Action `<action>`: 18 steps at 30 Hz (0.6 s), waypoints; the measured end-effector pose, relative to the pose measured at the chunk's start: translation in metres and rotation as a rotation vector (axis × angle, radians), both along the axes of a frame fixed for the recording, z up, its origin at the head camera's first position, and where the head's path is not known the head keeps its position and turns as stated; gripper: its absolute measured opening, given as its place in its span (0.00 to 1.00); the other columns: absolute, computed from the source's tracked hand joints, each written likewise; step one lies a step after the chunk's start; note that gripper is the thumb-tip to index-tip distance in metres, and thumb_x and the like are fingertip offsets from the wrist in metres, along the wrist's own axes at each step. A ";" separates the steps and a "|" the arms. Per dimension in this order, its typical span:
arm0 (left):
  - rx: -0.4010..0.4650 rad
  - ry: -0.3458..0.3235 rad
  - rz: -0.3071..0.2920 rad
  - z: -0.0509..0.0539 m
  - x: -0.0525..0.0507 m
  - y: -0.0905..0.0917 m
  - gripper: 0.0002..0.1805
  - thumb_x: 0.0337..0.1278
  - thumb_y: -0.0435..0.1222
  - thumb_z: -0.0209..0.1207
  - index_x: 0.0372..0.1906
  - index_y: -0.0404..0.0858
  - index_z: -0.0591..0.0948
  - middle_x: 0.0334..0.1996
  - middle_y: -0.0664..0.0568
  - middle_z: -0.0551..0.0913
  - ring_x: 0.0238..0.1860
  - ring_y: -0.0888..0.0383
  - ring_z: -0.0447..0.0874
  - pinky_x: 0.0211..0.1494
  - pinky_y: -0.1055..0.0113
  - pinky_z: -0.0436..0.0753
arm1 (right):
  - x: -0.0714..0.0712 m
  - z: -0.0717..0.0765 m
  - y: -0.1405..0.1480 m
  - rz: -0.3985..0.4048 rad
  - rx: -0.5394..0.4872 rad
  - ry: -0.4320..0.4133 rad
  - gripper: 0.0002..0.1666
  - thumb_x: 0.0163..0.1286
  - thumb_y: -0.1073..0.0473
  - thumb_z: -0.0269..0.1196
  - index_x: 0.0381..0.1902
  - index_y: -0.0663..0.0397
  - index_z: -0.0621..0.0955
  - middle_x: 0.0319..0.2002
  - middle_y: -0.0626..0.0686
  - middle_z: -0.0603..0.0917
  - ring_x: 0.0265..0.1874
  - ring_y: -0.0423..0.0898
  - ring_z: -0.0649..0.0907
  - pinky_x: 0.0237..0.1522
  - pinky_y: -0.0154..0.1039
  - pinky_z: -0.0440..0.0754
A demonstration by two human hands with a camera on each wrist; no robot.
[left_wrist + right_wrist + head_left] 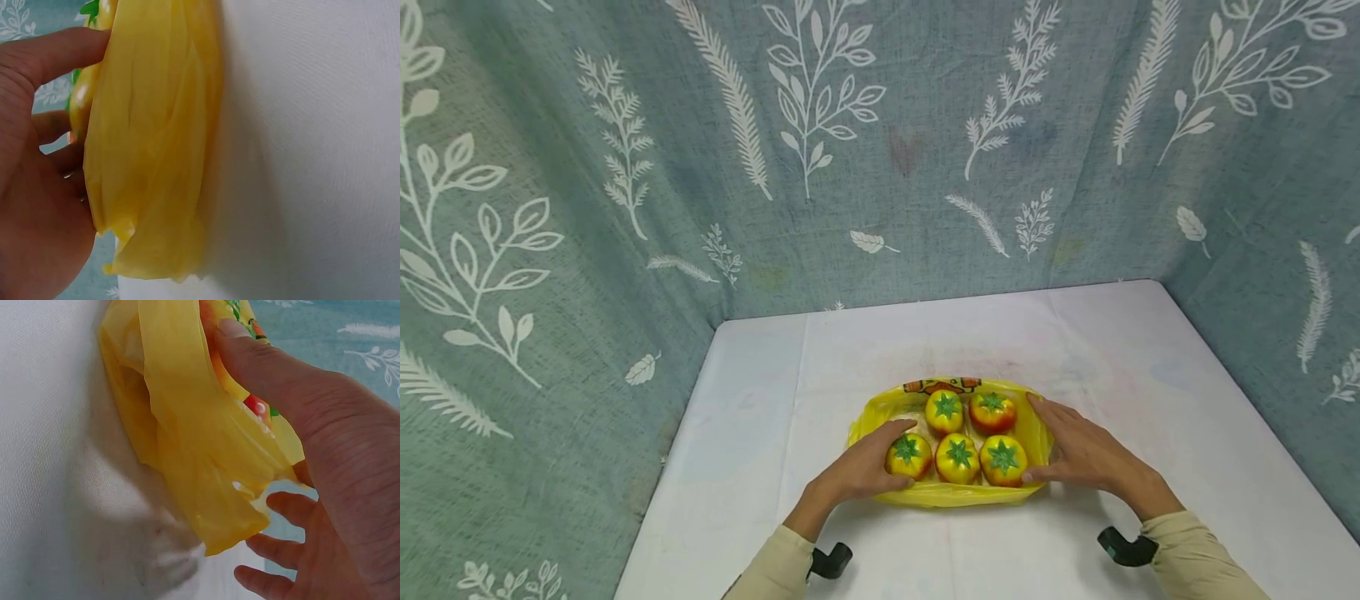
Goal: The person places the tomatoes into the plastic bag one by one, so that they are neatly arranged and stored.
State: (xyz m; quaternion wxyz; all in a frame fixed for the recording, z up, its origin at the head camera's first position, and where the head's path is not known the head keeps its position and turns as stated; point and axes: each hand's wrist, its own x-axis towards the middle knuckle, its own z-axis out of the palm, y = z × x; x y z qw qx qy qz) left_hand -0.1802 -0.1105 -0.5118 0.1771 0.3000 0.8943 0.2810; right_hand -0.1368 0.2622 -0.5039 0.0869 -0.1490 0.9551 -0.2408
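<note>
A yellow plastic bag [951, 497] lies on the table, spread open like a shallow tray. Several glossy yellow-and-red toy tomatoes with green star-shaped tops sit inside it in two rows. Over the bag's left end, my left hand [867, 463] spans the front-left toy tomato [907, 456], thumb at its front and fingers behind. At the opposite end my right hand [1086, 446] has its fingers spread along the bag's rim. Its thumb touches the front-right toy tomato [1003, 460]. In the right wrist view, the bag's crumpled end [231, 525] hangs beside the loose fingers.
A white cloth covers the table [760, 400]. Green-grey curtains [910, 167] with white leaf prints stand behind it and along both sides. Black wrist mounts [831, 561] show below the sleeves.
</note>
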 end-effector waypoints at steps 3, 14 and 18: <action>0.019 -0.004 0.021 0.003 0.001 -0.002 0.46 0.56 0.47 0.69 0.77 0.43 0.63 0.72 0.49 0.68 0.69 0.50 0.70 0.71 0.49 0.70 | 0.001 0.001 0.001 -0.003 -0.005 0.007 0.75 0.49 0.21 0.69 0.81 0.56 0.54 0.76 0.66 0.59 0.71 0.68 0.64 0.61 0.72 0.68; 0.135 0.118 0.131 0.029 0.003 -0.003 0.33 0.66 0.48 0.63 0.72 0.44 0.70 0.69 0.52 0.73 0.70 0.49 0.70 0.71 0.47 0.69 | 0.000 0.012 -0.002 -0.036 -0.013 0.214 0.56 0.60 0.29 0.68 0.77 0.52 0.66 0.75 0.61 0.64 0.67 0.67 0.71 0.60 0.71 0.71; 0.204 0.228 0.149 0.039 -0.004 -0.004 0.29 0.67 0.45 0.63 0.69 0.41 0.74 0.65 0.50 0.76 0.67 0.49 0.73 0.70 0.48 0.72 | -0.004 0.017 -0.004 -0.066 -0.054 0.348 0.45 0.63 0.42 0.72 0.73 0.53 0.71 0.72 0.60 0.69 0.64 0.65 0.74 0.59 0.68 0.74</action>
